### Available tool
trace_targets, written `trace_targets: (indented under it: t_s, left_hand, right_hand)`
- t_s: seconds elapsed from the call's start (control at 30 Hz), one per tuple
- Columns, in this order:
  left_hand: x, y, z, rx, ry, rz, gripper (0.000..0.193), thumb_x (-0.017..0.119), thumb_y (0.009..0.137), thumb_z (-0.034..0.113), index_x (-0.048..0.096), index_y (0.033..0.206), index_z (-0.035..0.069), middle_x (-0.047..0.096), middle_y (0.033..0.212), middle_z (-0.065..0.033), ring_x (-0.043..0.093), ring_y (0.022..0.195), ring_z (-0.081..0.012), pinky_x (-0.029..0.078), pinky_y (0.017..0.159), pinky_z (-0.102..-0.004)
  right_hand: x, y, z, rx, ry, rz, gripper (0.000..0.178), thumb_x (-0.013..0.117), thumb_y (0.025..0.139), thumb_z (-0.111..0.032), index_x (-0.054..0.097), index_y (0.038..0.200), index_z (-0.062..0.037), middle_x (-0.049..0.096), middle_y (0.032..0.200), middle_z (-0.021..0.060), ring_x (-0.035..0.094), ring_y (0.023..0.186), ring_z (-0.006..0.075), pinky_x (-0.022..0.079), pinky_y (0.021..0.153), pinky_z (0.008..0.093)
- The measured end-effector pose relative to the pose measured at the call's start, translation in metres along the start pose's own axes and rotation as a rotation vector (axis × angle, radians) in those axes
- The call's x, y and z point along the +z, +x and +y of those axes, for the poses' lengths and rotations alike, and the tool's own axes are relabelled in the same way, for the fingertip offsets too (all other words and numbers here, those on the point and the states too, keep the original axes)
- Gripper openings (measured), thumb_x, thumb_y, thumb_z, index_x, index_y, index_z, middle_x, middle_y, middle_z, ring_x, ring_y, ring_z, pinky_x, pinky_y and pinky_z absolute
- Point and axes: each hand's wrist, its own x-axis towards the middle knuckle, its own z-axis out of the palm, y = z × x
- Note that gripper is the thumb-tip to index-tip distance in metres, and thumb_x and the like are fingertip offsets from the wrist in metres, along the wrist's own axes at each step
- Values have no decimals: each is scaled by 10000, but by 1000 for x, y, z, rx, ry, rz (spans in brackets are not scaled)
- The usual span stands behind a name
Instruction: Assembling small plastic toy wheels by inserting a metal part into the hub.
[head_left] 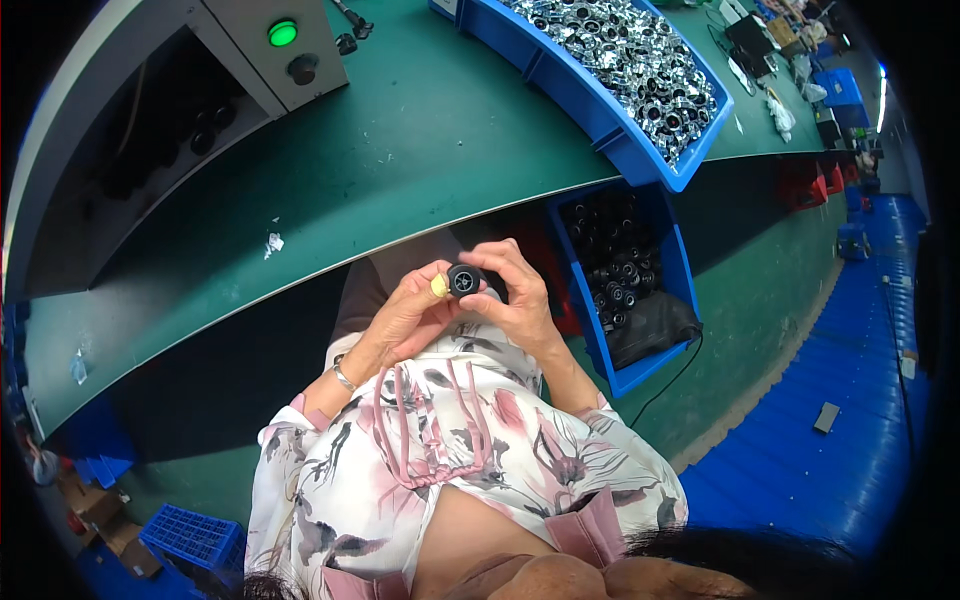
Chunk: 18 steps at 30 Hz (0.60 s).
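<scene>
So the black wheel-like piece (pixel 464 280) is right around the middle of the frame, held above the lap, just below the edge of the green surface (pixel 430 130) in the picture. It takes 2 hands: the left hand (pixel 405 310) has its fingers closed on the piece's left side, with a yellow cover (pixel 439 286) on 1 of them, maybe for grip or to save the skin. The right hand (pixel 522 300) has its fingers curled around the other side, but I can't tell if they're really gripping or just resting there. The spoked face points up at the camera, probably so the person can see it.

The blue bin (pixel 683 275) right of centre, full of black round parts (pixel 625 275), sits right beside the right hand, I'd guess to keep the reach short. There's some dark material (pixel 650 332) at its lower end. A 2nd blue tray (pixel 600 120), upper right on the surface, is heaped with shiny silver-and-black parts (pixel 640 60), likely up there to leave elbow room.
</scene>
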Motion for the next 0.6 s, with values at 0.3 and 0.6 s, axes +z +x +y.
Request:
trace_targets:
  t_s: [0.3, 0.6]
  left_hand:
    - [7, 0, 0, -9, -45, 50, 313, 725, 954, 296, 611, 1118, 55, 667, 1092, -67, 651, 1074, -183, 524, 985, -346]
    - [55, 0, 45, 143, 295, 70, 297, 641, 1016, 262, 641, 1165, 5, 688, 1069, -67, 659, 982, -132, 535, 933, -314]
  right_hand:
    - [-1, 17, -17, -227, -289, 41, 478, 896, 670, -175, 689, 1061, 5, 649, 984, 134, 605, 886, 303, 515, 775, 388]
    - [-20, 66, -36, -410, -431, 59, 514, 911, 645, -233, 678, 1042, -6, 646, 948, 123, 614, 859, 305, 514, 724, 389]
